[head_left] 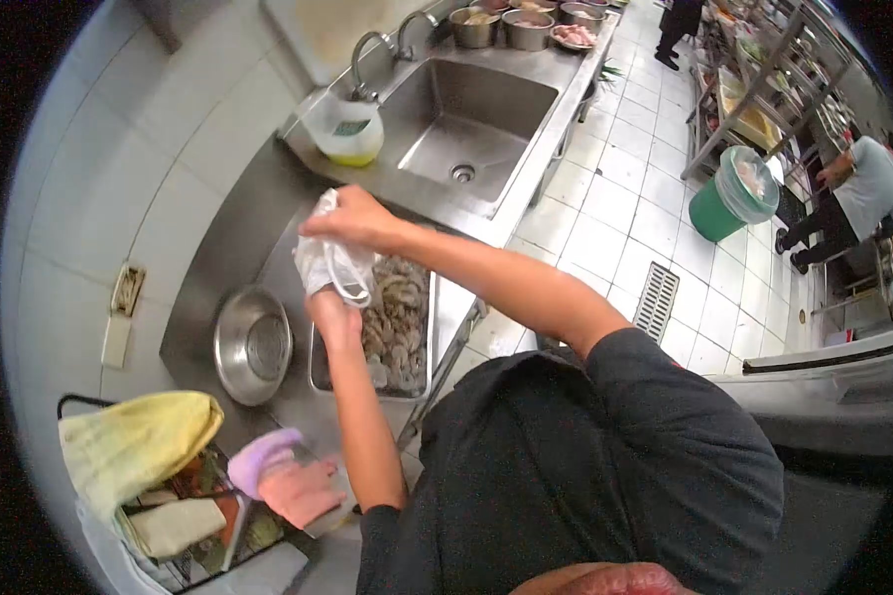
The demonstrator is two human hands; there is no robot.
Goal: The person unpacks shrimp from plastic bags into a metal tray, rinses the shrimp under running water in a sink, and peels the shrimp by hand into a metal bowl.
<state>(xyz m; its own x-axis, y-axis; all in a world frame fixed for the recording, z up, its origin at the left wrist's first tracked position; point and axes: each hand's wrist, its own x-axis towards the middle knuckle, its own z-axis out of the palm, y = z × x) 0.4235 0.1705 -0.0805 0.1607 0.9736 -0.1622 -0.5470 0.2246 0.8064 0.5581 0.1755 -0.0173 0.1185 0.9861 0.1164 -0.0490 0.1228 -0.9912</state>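
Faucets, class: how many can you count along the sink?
2. One faucet stands beside the plastic container; the other faucet is farther along, nearer the metal pots. No others show, and neither is hidden.

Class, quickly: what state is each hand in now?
Left hand: fingers hidden by white plastic; open or closed, cannot tell.
Right hand: closed, holding the white plastic.
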